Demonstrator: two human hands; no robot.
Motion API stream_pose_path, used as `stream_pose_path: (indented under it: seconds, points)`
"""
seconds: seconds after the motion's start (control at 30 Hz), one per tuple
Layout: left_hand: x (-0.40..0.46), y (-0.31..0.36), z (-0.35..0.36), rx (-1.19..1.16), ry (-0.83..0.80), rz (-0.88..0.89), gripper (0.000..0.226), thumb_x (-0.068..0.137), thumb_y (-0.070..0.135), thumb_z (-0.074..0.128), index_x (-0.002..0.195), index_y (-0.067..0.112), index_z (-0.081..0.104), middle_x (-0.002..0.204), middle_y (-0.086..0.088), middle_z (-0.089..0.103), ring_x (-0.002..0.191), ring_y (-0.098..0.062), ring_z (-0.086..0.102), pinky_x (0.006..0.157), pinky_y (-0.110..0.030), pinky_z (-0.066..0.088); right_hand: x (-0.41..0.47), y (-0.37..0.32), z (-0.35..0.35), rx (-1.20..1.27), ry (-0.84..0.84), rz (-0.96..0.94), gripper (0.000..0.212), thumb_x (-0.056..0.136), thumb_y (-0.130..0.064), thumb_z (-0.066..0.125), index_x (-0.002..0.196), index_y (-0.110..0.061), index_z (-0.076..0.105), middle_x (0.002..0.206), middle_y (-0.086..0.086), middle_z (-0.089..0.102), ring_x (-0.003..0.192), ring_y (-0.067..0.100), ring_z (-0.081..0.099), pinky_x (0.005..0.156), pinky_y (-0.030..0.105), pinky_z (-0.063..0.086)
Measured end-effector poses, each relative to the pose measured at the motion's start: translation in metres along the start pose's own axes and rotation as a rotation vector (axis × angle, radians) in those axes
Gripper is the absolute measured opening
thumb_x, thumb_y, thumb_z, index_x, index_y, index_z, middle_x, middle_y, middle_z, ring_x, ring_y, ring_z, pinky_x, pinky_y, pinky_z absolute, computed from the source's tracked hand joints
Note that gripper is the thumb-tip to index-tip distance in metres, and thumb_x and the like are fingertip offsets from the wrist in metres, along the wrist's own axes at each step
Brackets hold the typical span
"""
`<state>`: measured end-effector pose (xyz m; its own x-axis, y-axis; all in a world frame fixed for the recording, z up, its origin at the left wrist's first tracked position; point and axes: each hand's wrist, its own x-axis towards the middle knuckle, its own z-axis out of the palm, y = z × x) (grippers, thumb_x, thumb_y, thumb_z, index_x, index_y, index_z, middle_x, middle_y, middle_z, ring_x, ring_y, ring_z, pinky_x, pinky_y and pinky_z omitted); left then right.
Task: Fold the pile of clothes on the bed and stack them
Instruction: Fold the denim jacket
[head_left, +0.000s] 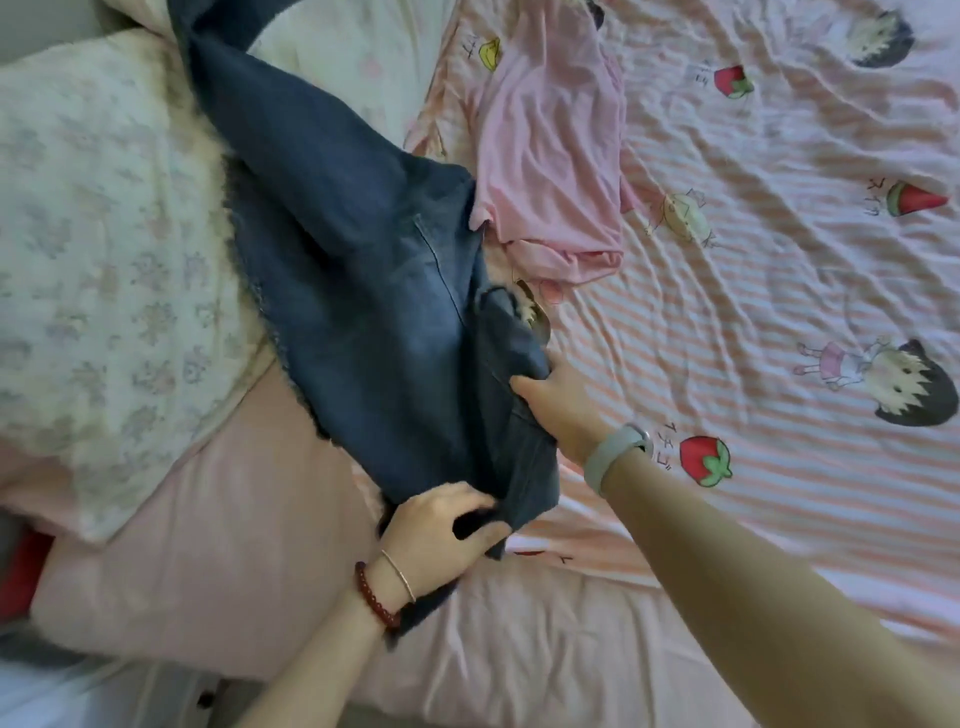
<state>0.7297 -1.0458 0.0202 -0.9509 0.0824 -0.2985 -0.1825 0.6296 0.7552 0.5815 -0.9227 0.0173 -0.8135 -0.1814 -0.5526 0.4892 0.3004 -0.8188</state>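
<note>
A pair of blue denim jeans (353, 270) stretches from the upper left down to the middle of the bed, its frayed hem lying over the pillows. My left hand (441, 535) grips the near end of the jeans at the bottom. My right hand (561, 405), with a grey wristband, clutches a bunched fold of the same jeans a little higher and to the right. A pink T-shirt (550, 156) lies crumpled on the sheet just beyond the jeans, touching their right edge.
The bed sheet (779, 270) is pink-striped with cartoon prints and wrinkled. A floral quilt (104, 234) and a pink pillow (208, 545) fill the left side. Something red (23, 571) shows at the far left edge.
</note>
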Motion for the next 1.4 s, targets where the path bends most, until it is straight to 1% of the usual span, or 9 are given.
stream_pose_path:
  seconds: [0.13,0.23,0.37,0.5,0.67,0.83,0.97,1.17,1.4]
  points:
    - [-0.011,0.006,-0.012,0.004,0.406,0.01,0.034,0.083,0.035,0.052,0.09,0.007,0.07,0.085,0.0,0.064,0.079,-0.015,0.06,0.075,-0.035,0.051,-0.071,0.034,-0.027,-0.475,-0.171,-0.429,0.051,0.079,-0.003,0.054,0.126,-0.021,0.053,0.109,-0.009,0.061,0.095,0.011,0.057,0.073,0.018,0.041]
    - [0.005,0.023,-0.018,0.182,0.538,0.17,0.04,0.084,0.031,0.051,0.112,0.004,0.061,0.105,-0.011,0.06,0.097,-0.023,0.053,0.089,-0.032,0.046,-0.117,0.064,-0.072,-0.915,-0.282,-0.629,0.05,0.073,-0.018,0.071,0.122,-0.02,0.059,0.114,-0.002,0.064,0.097,0.02,0.062,0.071,0.025,0.048]
    - [0.044,0.049,-0.007,0.619,0.147,0.331,0.063,0.082,0.048,0.054,0.14,0.026,0.039,0.148,-0.01,0.033,0.136,-0.038,0.025,0.106,-0.054,0.025,-0.154,0.093,-0.135,-1.176,-0.308,-0.582,0.05,0.063,-0.02,0.084,0.11,-0.015,0.067,0.098,0.003,0.068,0.08,0.024,0.066,0.061,0.026,0.052]
    - [0.102,0.057,0.014,1.013,-0.273,0.224,0.066,0.086,0.065,0.036,0.145,0.04,0.017,0.157,0.006,-0.007,0.141,-0.03,-0.019,0.107,-0.061,-0.012,-0.156,0.104,-0.194,-1.04,0.005,-0.351,0.04,0.08,-0.008,0.067,0.119,-0.012,0.059,0.106,0.009,0.062,0.093,0.032,0.059,0.072,0.034,0.046]
    - [0.14,0.067,0.033,0.916,-0.333,0.073,0.077,0.087,0.058,0.045,0.147,0.033,0.004,0.157,0.002,0.004,0.144,-0.025,-0.006,0.111,-0.058,-0.003,-0.145,0.101,-0.23,-1.029,0.132,-0.392,0.043,0.075,0.005,0.066,0.116,-0.005,0.06,0.1,0.013,0.062,0.093,0.035,0.057,0.072,0.032,0.045]
    - [0.139,0.096,0.051,0.89,-0.264,0.223,0.026,0.094,0.046,0.037,0.103,0.03,0.056,0.106,0.006,0.063,0.098,-0.016,0.055,0.097,-0.038,0.024,-0.138,0.107,-0.265,-0.983,0.334,-0.226,0.037,0.082,0.001,0.055,0.117,-0.01,0.057,0.104,0.015,0.059,0.094,0.037,0.055,0.071,0.04,0.044]
    - [0.116,0.117,0.047,0.62,-0.121,0.285,0.024,0.093,0.043,0.043,0.089,0.022,0.052,0.089,-0.002,0.065,0.08,-0.025,0.059,0.066,-0.031,0.031,-0.13,0.096,-0.296,-0.957,0.408,-0.112,0.031,0.085,-0.01,0.059,0.116,-0.011,0.06,0.111,0.016,0.056,0.1,0.037,0.052,0.076,0.041,0.044]
    - [0.137,0.212,-0.024,0.103,0.298,0.198,0.017,0.092,0.024,0.055,0.081,0.011,0.051,0.066,0.004,0.048,0.071,-0.023,0.05,0.061,-0.027,0.028,-0.112,-0.001,-0.306,-0.973,0.643,-0.265,0.024,0.088,-0.036,0.06,0.094,-0.013,0.067,0.1,0.008,0.052,0.089,0.029,0.053,0.059,0.03,0.032]
    - [0.113,0.321,-0.091,-0.087,0.878,0.48,0.017,0.09,0.019,0.052,0.09,0.002,0.052,0.076,0.0,0.049,0.069,-0.017,0.044,0.058,-0.019,0.026,-0.125,-0.127,-0.313,-0.477,0.842,-0.781,0.022,0.084,-0.004,0.062,0.106,-0.004,0.066,0.1,0.01,0.042,0.091,0.014,0.046,0.078,0.011,0.033]
